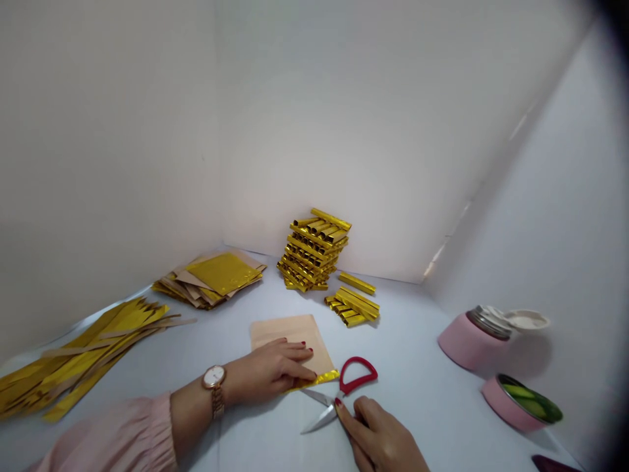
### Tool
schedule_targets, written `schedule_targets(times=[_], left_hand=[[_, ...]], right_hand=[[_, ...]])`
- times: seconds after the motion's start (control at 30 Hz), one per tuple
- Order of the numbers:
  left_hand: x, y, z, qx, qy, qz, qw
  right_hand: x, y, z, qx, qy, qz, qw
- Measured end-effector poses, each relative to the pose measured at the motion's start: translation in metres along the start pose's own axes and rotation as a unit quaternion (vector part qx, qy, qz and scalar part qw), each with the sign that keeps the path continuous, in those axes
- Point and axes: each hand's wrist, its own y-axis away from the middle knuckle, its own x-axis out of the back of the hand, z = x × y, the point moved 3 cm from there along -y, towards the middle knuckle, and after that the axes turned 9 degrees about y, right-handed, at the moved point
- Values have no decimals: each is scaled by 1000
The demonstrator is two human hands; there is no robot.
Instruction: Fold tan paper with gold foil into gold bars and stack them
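Note:
My left hand [275, 368] lies flat on a tan paper sheet [282, 328], fingers stretched out and pressing it to the table. A narrow folded gold strip [327, 377] runs along the sheet's near edge under my thumb. My right hand [381, 432] is closed on a pair of scissors [339, 397], index finger along the pivot. One red handle loop shows above the hand; the other is hidden by it. The scissor blades are spread, pointing left, close below the sheet's folded edge.
A crisscross stack of gold paper tubes [314, 252] stands at the back, with several more tubes [354, 307] beside it. Left lie gold-and-tan sheets [226, 272] and long gold strips [93, 354]. Right are a pink flask [466, 342] and a pink bowl [508, 408] holding green pieces.

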Motion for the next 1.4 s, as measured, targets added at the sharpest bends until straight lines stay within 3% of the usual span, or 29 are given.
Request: schedule_targets(times=[0.27,0.63,1.0,1.4], left_hand=[[3,17,-3,1,3,9,1000],[3,16,-3,5,10,12,1000],[3,17,-3,11,9,8,1000],[2,16,-3,11,4,0,1000]], right_hand=[[-3,3,1,-4,4,-25,1000],[-2,-21,-11,-4,-17,-28,999],[3,-12,-8,27,2,-2,1000],[3,-21,-14,20,-14,-25,999]])
